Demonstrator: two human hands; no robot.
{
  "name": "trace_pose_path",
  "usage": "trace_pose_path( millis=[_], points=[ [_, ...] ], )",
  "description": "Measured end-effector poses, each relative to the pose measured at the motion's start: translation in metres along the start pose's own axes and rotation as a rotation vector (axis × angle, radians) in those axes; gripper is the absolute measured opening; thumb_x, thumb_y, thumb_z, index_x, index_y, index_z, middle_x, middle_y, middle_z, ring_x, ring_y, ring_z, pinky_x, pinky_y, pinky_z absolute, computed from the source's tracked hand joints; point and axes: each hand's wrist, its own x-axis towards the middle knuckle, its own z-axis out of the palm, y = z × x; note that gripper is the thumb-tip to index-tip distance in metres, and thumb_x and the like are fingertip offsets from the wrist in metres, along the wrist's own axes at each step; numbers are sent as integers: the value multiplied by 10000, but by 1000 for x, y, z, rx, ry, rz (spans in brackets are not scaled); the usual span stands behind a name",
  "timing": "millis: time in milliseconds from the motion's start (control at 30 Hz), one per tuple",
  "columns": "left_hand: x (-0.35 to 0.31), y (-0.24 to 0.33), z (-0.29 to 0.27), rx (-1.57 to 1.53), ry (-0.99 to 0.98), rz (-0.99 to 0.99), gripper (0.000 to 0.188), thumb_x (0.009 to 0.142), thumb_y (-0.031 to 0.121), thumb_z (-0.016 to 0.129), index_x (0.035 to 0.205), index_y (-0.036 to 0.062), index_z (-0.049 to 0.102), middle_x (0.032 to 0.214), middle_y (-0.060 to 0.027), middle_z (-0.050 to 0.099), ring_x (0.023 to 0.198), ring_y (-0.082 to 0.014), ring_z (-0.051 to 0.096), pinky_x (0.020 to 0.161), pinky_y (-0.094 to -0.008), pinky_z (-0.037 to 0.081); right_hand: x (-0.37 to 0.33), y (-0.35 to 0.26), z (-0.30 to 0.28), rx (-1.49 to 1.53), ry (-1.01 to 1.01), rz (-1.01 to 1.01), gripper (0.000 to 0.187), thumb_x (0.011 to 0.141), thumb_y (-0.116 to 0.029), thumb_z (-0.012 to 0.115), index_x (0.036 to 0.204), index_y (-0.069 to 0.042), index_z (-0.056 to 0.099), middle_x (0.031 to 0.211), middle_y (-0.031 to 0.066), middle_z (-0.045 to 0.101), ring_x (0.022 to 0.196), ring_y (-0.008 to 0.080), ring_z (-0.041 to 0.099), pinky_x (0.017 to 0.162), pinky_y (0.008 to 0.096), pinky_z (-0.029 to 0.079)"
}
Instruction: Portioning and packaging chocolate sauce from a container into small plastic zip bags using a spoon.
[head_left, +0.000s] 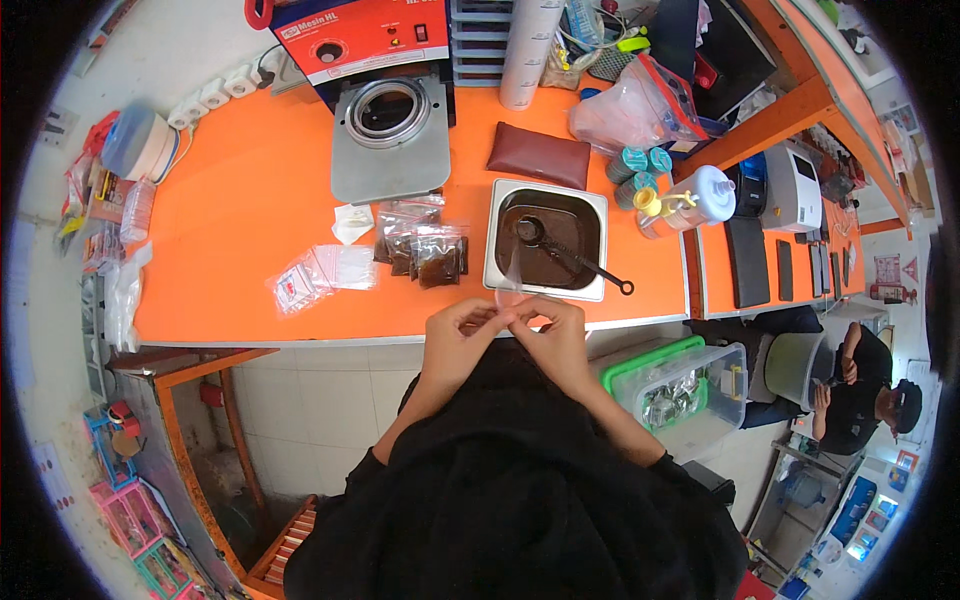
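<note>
My left hand and my right hand meet at the table's front edge, fingers pinched together on a small clear plastic bag. The bag stands up from my fingertips and looks to have nothing in it. Just beyond it sits a square metal pan of dark brown contents, with a black long-handled scoop lying in it, its handle over the right rim. Left of the pan lie several filled zip bags of dark brown stuff. Farther left are flat unfilled zip bags and a white paper.
A red machine with a grey plate stands at the back. Behind the pan lies a brown pouch; a clear bottle stands right. On the floor, right, is a clear bin. Another person sits far right.
</note>
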Motion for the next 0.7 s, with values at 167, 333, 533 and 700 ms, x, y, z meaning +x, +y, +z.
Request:
trace_pose_path(
  millis=[167, 333, 533, 700],
  points=[
    [6, 17, -1, 147, -155, -79, 178, 850, 158, 612, 875, -17, 636, 745, -13, 632, 668, -71, 549, 627, -238, 445, 5, 5, -9, 238, -242, 392, 58, 771, -76, 667, 747, -24, 658, 685, 14, 628, 614, 57, 553, 488, 186, 395],
    [6, 2, -3, 102, -258, 17, 189, 889, 166, 527, 895, -15, 581, 673, -89, 612, 623, -157, 591, 603, -288, 461, 4, 16, -13, 429, -403, 456, 82, 826, -106, 610, 782, -38, 618, 686, 8, 614, 598, 56, 536, 477, 185, 369],
    [-4, 6, 11, 504, -225, 186, 193, 926, 170, 428, 860, 5, 505, 668, -123, 555, 611, -199, 567, 551, -324, 425, -8, 3, -3, -75, -293, -27, 204, 889, -132, 468, 805, 47, 521, 655, 142, 564, 605, 233, 565, 573, 344, 438],
    [-4, -10, 16, -444, -243, 19, 248, 923, 202, 438, 748, 27, 449, 568, -57, 421, 508, -104, 442, 476, -262, 331, -7, -12, -3, 246, -281, 43, 184, 895, -98, 426, 827, 52, 508, 678, 173, 555, 617, 286, 571, 602, 355, 450]
  ],
)
